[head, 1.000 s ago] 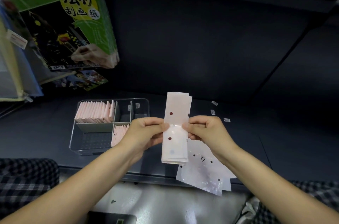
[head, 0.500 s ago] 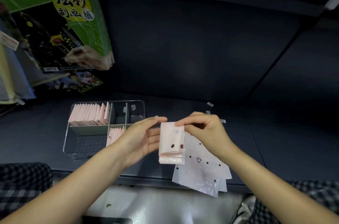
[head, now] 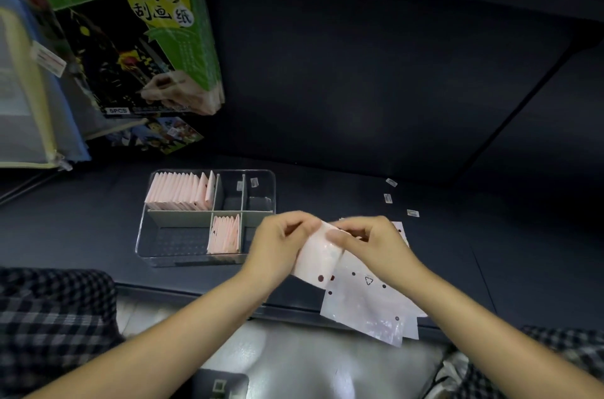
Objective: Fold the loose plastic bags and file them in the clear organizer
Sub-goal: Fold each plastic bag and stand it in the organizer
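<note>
Both hands meet over the near part of the dark tabletop (head: 327, 183), just right of the clear organizer (head: 209, 256). The left hand (head: 277, 245) and the right hand (head: 369, 243) each pinch the upper edge of a pink folded bag (head: 315, 263), fingers curled on it, so each grip is pressed onto the plastic; the picture is blurred there, so the exact fingertip placement cannot be told. The bag hangs above a small pile of loose bags (head: 369, 307) lying flat at the tabletop's front edge. Folded bags already stand in the organizer's back-left and middle-front compartments. To do this fold well, the edges should probably be lined up before the crease is pressed, since thin plastic tends to slip and spring open. A tight, even packet should then slot upright beside the others.
</note>
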Demonstrator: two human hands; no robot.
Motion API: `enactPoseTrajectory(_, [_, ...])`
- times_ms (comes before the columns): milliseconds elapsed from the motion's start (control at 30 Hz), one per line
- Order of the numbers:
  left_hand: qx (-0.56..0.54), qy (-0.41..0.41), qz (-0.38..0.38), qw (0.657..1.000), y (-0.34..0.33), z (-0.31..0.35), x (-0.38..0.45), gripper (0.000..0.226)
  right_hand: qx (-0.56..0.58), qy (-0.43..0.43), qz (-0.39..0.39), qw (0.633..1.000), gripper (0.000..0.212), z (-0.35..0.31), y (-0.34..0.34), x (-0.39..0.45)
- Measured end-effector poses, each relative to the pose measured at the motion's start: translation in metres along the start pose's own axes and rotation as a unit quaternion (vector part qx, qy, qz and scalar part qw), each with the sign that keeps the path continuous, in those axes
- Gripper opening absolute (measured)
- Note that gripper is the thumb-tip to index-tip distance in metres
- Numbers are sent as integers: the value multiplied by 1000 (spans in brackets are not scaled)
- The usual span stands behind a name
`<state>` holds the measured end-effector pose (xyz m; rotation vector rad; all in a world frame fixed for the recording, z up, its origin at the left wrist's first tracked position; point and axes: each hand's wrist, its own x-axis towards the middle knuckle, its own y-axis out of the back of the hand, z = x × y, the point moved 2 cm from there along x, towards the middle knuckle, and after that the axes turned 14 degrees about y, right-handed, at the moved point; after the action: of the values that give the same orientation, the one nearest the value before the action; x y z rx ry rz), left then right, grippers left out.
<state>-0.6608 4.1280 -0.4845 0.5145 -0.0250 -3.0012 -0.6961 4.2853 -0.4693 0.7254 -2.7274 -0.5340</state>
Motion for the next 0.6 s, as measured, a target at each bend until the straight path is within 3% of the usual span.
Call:
enactPoseTrajectory(100, [-2,17,-15,1000,1,-16,0,17,-23,-19,29,999,13,11,-7,-1])
enactPoseTrajectory(233, [-25,114,-17,993,18,-40,11,7,75,-79,105,988,7,25,-21,5])
enactPoseTrajectory(367, [-122,166,40,978,40,-55,35,9,129,-154,115,973,8,43,-62,17])
enactPoseTrajectory(467, [-135,171,83,972,56,-71,51,9,92,-178,117,973,19,56,-90,37])
enactPoseTrajectory(533, [28,101,149,983,76,-84,61,5,7,-182,127,975,19,65,-101,53])
enactPoseTrajectory(600, [292,30,196,935,98,-100,68,22,-127,-165,94,974,22,71,-110,68])
